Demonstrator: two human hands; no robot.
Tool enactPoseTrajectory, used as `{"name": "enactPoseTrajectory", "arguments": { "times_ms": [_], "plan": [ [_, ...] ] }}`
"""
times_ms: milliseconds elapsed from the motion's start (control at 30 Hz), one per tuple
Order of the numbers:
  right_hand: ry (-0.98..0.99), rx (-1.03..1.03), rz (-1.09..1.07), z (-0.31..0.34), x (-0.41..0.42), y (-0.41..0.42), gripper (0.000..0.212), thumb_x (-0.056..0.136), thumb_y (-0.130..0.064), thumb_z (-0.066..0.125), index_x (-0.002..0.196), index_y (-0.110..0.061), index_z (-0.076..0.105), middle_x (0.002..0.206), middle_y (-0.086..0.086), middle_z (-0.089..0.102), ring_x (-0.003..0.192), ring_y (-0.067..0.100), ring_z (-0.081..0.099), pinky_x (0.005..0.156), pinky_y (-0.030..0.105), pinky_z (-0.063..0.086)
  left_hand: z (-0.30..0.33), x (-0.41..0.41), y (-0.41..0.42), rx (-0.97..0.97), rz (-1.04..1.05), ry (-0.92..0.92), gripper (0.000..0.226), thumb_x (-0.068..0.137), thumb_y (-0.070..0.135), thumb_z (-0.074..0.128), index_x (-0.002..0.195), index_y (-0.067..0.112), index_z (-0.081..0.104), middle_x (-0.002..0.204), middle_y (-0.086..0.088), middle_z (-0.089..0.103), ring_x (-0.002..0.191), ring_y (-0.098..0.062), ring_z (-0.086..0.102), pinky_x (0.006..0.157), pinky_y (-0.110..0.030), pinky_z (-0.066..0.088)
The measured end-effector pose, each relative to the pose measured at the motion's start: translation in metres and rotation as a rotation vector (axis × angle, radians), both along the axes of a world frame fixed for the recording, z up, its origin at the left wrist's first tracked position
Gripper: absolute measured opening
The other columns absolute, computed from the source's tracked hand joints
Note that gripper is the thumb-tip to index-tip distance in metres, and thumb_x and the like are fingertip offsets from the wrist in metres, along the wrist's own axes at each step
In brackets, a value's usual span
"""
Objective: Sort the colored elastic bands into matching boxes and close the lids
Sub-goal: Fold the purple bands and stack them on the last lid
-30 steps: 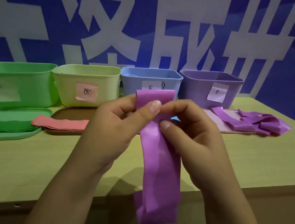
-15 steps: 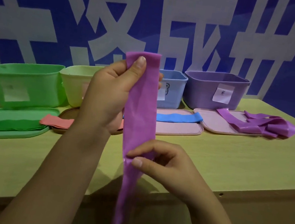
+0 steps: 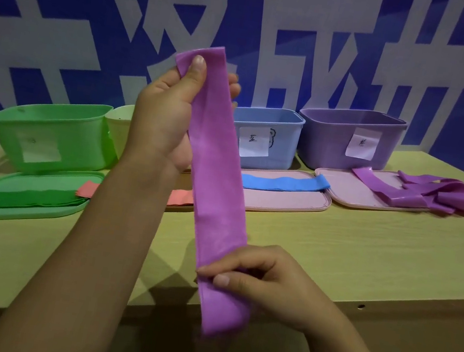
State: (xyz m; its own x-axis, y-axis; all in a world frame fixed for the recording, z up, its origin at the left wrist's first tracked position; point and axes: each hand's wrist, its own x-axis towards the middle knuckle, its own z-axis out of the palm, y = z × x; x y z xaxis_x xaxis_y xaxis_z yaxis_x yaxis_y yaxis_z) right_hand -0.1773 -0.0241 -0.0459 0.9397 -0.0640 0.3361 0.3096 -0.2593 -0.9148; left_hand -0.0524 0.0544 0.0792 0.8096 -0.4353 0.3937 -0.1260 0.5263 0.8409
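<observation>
My right hand [image 3: 265, 282], lower centre of the frame, pinches the lower part of a long flat purple elastic band [image 3: 217, 185] between thumb and curled fingers; a short tail of the band hangs below the pinch. My left hand [image 3: 167, 115], centre of the frame and higher, grips the band's top end, thumb pressed on the front, fingers curled behind. The band runs straight between both hands, tilted slightly, held above the front edge of the pale wooden desk [image 3: 334, 254].

On the desk at lower left, a mint green oval lid [image 3: 34, 210] with a green flat band [image 3: 6, 196] lying on it, one end past the lid's left rim. Just beyond it, a salmon pink band [image 3: 87, 189], partly hidden by my left forearm.

Centre right, a pink rounded lid [image 3: 288, 200] carrying a blue flat band [image 3: 284, 183]. Further right, a second pink lid [image 3: 345, 188] with a loose heap of purple bands [image 3: 436, 194] spilling off its right side.

Back row, left to right: a green plastic box [image 3: 48, 129], a pale yellow-green box [image 3: 119, 126] mostly behind my left hand, a light blue box [image 3: 264, 138] and a purple box [image 3: 350, 140]; three show a white paper label. All four are open. Behind them, a blue wall with large white characters [image 3: 396, 65].
</observation>
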Motion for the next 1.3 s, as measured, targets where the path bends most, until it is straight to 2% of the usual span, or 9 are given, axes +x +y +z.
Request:
{"name": "enactPoseTrajectory", "arguments": {
  "times_ms": [133, 267, 433, 600, 767, 867, 967, 1100, 1300],
  "plan": [
    [0.07, 0.014, -0.032, -0.005, 0.0, 0.002, 0.024, 0.085, -0.005, 0.064, 0.093, -0.025, 0.074, 0.089, -0.017, 0.072, 0.091, -0.002, 0.063, 0.077, 0.012, 0.045, 0.002, 0.01, 0.0, 0.026, 0.005, 0.022, 0.015, 0.094, 0.021, 0.054, 0.097, 0.012, 0.066, 0.083, -0.003, 0.075, 0.08, -0.016, 0.072, 0.069, -0.028, 0.058],
    [0.063, -0.023, -0.039, -0.001, 0.0, 0.0, 0.025, 0.084, -0.004, 0.065, 0.092, -0.026, 0.074, 0.091, -0.018, 0.072, 0.093, -0.003, 0.063, 0.08, 0.012, 0.045, 0.013, 0.025, 0.0, -0.055, 0.011, 0.069, 0.017, 0.095, 0.016, 0.054, 0.102, 0.005, 0.065, 0.078, -0.004, 0.074, 0.076, -0.015, 0.072, 0.066, -0.026, 0.056],
    [0.064, 0.005, -0.088, -0.007, 0.004, 0.0, 0.03, 0.086, -0.008, 0.064, 0.093, -0.035, 0.072, 0.098, -0.02, 0.071, 0.096, -0.002, 0.061, 0.079, 0.014, 0.046, 0.02, 0.032, 0.0, -0.05, -0.013, -0.004, 0.015, 0.095, 0.014, 0.053, 0.099, 0.005, 0.064, 0.077, -0.004, 0.074, 0.076, -0.015, 0.072, 0.067, -0.026, 0.055],
    [0.114, 0.061, -0.072, -0.016, 0.001, -0.001, 0.031, 0.085, -0.002, 0.064, 0.089, -0.03, 0.075, 0.093, -0.008, 0.073, 0.094, 0.01, 0.067, 0.085, 0.027, 0.053, 0.009, 0.04, 0.003, 0.0, 0.019, 0.031, 0.017, 0.096, 0.017, 0.052, 0.101, 0.006, 0.064, 0.082, -0.008, 0.074, 0.081, -0.019, 0.072, 0.072, -0.032, 0.058],
    [0.195, -0.006, -0.111, -0.021, 0.002, 0.0, 0.024, 0.083, -0.006, 0.067, 0.089, -0.028, 0.074, 0.09, -0.016, 0.072, 0.091, 0.0, 0.064, 0.076, 0.016, 0.049, 0.011, 0.047, 0.008, 0.0, 0.021, 0.05, 0.016, 0.096, 0.018, 0.052, 0.102, 0.008, 0.062, 0.087, -0.008, 0.075, 0.086, -0.02, 0.072, 0.07, -0.03, 0.058],
    [0.228, -0.077, -0.118, -0.021, 0.003, -0.002, 0.022, 0.083, -0.012, 0.068, 0.092, -0.031, 0.074, 0.093, -0.016, 0.072, 0.093, -0.002, 0.063, 0.078, 0.015, 0.05, 0.016, 0.052, 0.009, -0.059, 0.021, 0.078, 0.018, 0.097, 0.016, 0.05, 0.105, 0.005, 0.062, 0.082, -0.007, 0.073, 0.081, -0.018, 0.072, 0.067, -0.028, 0.056],
    [0.21, -0.077, -0.099, -0.02, 0.003, -0.002, 0.024, 0.08, -0.013, 0.072, 0.091, -0.034, 0.075, 0.095, -0.014, 0.072, 0.094, 0.001, 0.064, 0.083, 0.02, 0.052, 0.02, 0.055, 0.01, -0.068, 0.03, 0.069, 0.019, 0.097, 0.016, 0.049, 0.106, 0.004, 0.062, 0.079, -0.006, 0.073, 0.078, -0.016, 0.071, 0.065, -0.026, 0.055],
    [0.19, -0.072, -0.052, -0.02, -0.002, -0.008, 0.02, 0.074, -0.012, 0.076, 0.086, -0.028, 0.076, 0.088, -0.013, 0.073, 0.089, 0.001, 0.065, 0.077, 0.017, 0.049, 0.01, 0.049, 0.007, -0.022, 0.013, 0.053, 0.016, 0.097, 0.015, 0.049, 0.099, 0.007, 0.062, 0.075, -0.004, 0.074, 0.077, -0.014, 0.072, 0.067, -0.026, 0.056],
    [0.288, -0.157, -0.005, -0.015, -0.032, -0.037, 0.019, 0.073, -0.017, 0.078, 0.091, -0.022, 0.077, 0.093, -0.008, 0.07, 0.091, 0.007, 0.065, 0.085, 0.028, 0.052, -0.001, 0.054, 0.0, -0.046, -0.036, 0.125, 0.018, 0.098, 0.016, 0.047, 0.097, 0.006, 0.062, 0.071, -0.003, 0.073, 0.073, -0.012, 0.071, 0.066, -0.025, 0.056]
  ]
}}
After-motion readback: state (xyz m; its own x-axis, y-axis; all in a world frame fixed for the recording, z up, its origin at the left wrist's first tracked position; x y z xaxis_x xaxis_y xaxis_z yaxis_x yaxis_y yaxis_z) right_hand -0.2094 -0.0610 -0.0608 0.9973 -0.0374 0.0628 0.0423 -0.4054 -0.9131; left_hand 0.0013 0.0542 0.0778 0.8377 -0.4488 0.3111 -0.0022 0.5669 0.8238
